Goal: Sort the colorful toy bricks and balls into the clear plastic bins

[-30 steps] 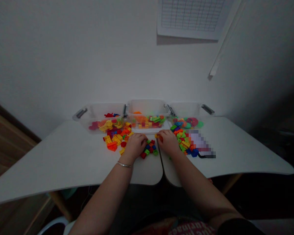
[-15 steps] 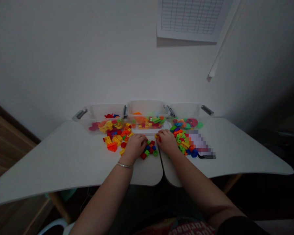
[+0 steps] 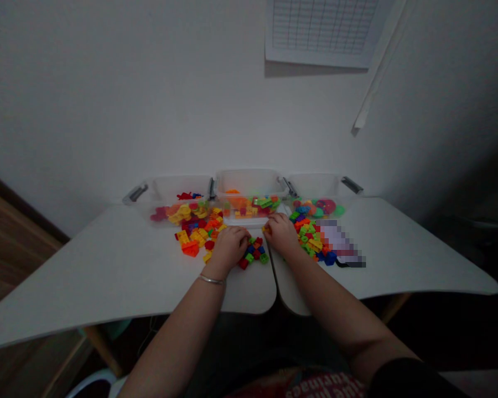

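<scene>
the right hand has edged far and left, fingers curled at a small yellow brick near the clear plastic bin, grasp unclear; the left hand lies curled beside the colored bricks, its grip hidden.

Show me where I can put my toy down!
Bare room: the left white tabletop, beyond the yellow and orange bricks, and the right white tabletop, past the pixelated patch. Crowded: around the left hand and right hand, and along the clear plastic bins.

- Red, blue and green plastic bricks in a small loose heap on the tabletop
- Yellow, orange and red bricks scattered left
- Green, yellow and blue bricks scattered right
</scene>
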Demonstrator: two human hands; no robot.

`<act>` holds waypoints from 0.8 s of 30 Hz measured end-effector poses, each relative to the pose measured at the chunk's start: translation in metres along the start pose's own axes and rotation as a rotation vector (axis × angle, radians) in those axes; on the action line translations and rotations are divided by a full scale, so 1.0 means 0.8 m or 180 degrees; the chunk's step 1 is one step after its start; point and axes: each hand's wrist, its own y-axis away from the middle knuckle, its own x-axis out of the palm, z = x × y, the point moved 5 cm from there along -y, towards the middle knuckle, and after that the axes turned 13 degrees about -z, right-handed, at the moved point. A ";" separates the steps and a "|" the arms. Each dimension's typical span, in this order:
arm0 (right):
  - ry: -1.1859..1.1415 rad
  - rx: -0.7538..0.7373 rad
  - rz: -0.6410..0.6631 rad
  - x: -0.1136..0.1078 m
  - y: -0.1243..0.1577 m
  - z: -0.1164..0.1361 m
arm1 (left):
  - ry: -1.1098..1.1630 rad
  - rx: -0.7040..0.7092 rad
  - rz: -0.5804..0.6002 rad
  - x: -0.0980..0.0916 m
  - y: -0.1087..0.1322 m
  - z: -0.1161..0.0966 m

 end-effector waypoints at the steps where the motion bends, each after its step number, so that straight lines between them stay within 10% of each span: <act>1: -0.0010 -0.0007 -0.0030 0.000 -0.001 0.000 | 0.0008 -0.0004 0.0004 0.000 0.000 0.000; 24: -0.0765 -0.0107 -0.0450 -0.023 -0.004 0.007 | 0.0055 -0.0037 -0.0003 0.004 0.001 0.004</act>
